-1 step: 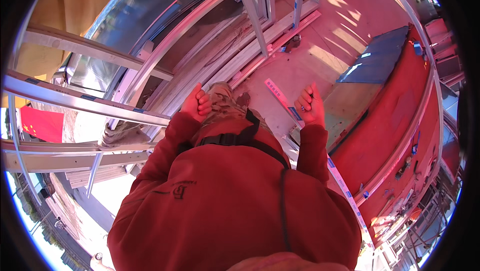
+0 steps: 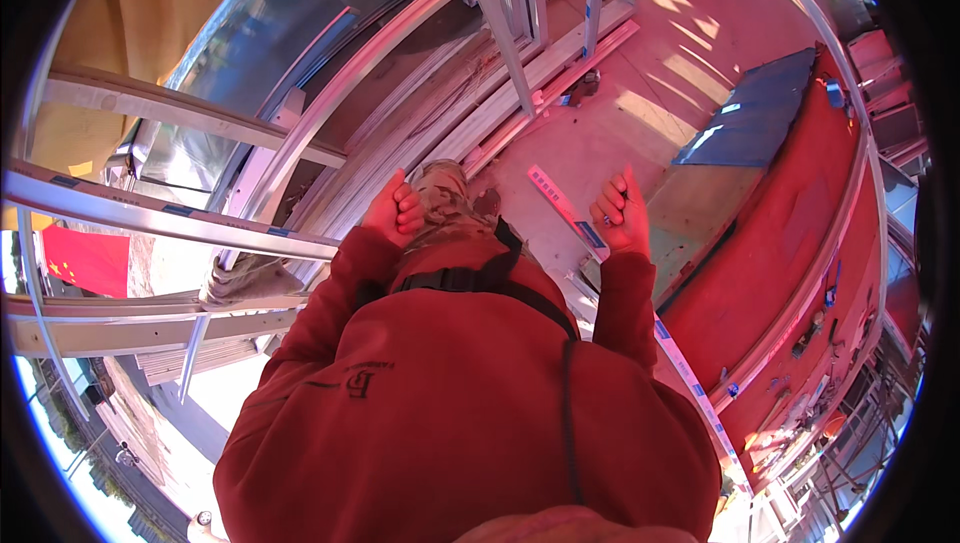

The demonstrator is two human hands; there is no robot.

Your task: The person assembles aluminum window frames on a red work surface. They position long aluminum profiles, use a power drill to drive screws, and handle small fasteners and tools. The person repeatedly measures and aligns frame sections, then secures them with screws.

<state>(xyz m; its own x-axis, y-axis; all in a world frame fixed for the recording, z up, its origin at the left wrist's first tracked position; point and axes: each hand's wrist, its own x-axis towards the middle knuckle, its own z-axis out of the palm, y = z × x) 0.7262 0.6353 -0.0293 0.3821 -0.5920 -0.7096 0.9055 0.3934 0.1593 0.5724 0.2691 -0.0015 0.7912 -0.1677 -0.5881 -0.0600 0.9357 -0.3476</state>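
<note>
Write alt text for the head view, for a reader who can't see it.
The wearer's left hand and right hand are curled up, apart, beyond the front of a red top, with no object visible in either. Metal framing stands on the left, near a red flag; a long red surface runs along the right.

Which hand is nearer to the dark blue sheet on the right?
Right. The right hand appears below-left of the dark blue sheet; the left hand is much farther left.
</note>
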